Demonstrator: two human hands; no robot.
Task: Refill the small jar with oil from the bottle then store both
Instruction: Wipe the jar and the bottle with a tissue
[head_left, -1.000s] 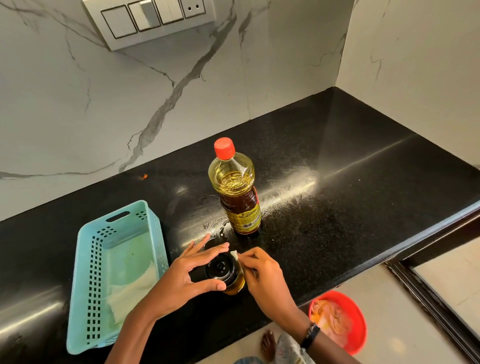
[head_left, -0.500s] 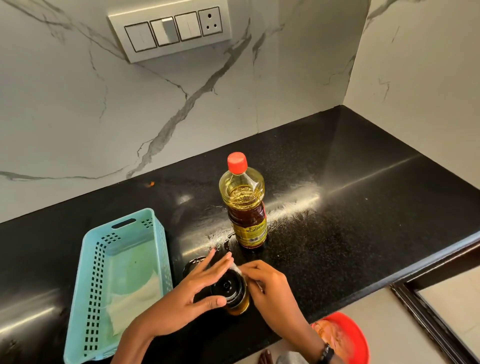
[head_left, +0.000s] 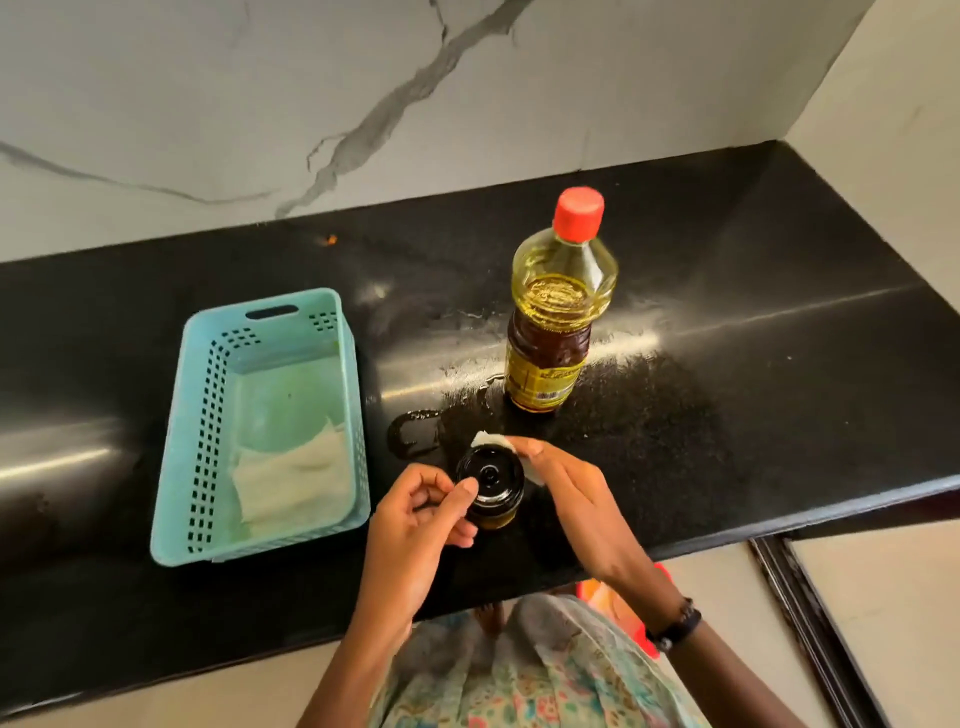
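A small jar (head_left: 491, 486) with a black lid and yellow oil inside stands on the black counter near its front edge. My left hand (head_left: 421, 512) holds the jar's left side, thumb on the lid's rim. My right hand (head_left: 563, 480) pinches a white tissue (head_left: 488, 440) against the jar's right and far side. Behind them stands the oil bottle (head_left: 558, 312), upright, with a red cap on and a yellow label.
A light blue perforated basket (head_left: 208, 415) with folded white paper inside lies to the left of the jar. A ring of spilled oil (head_left: 413, 434) shines on the counter (head_left: 753, 364) between basket and bottle. Marble walls enclose the back and right.
The view has tilted down and moved closer. My left fingers have curled in against the jar's side; my right hand with the tissue has shifted round the jar's far right.
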